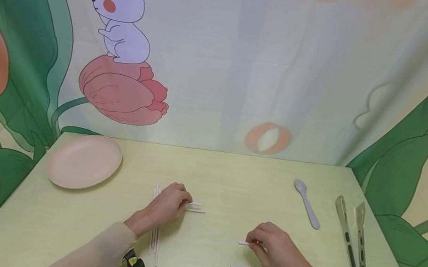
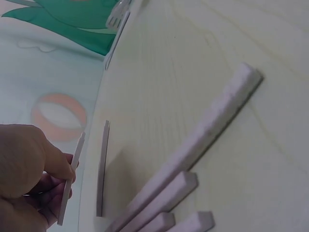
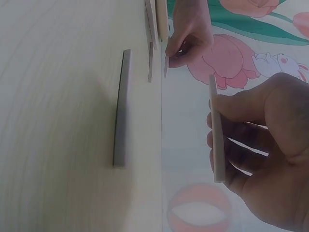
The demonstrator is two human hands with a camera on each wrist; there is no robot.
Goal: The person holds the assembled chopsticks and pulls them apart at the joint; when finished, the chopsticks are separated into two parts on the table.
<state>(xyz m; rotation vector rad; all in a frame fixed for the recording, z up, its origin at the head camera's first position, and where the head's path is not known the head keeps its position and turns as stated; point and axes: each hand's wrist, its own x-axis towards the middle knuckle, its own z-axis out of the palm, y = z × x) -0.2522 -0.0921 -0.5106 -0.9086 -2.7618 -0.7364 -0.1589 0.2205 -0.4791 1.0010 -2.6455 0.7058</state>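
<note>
My left hand (image 1: 168, 203) pinches a thin white stick (image 2: 71, 181) between thumb and fingers, raised over the table. Below it another white stick (image 1: 196, 211) lies on the tabletop, pointing right. Several more white sticks (image 1: 154, 242) lie side by side under the left wrist, partly hidden by the arm. On the right, my right hand (image 1: 276, 254) grips a second white stick (image 3: 217, 130) with thumb and fingertips, also held above the surface. A loose white stick (image 3: 122, 111) rests on the table beneath that hand; in the head view the hand hides its right end.
At the back left stands a round pink plate (image 1: 85, 162). A grey spoon (image 1: 307, 204) lies toward the back right, and metal tongs (image 1: 353, 246) with dark grips lie near the right edge. Behind the table hangs a printed curtain (image 1: 218, 58).
</note>
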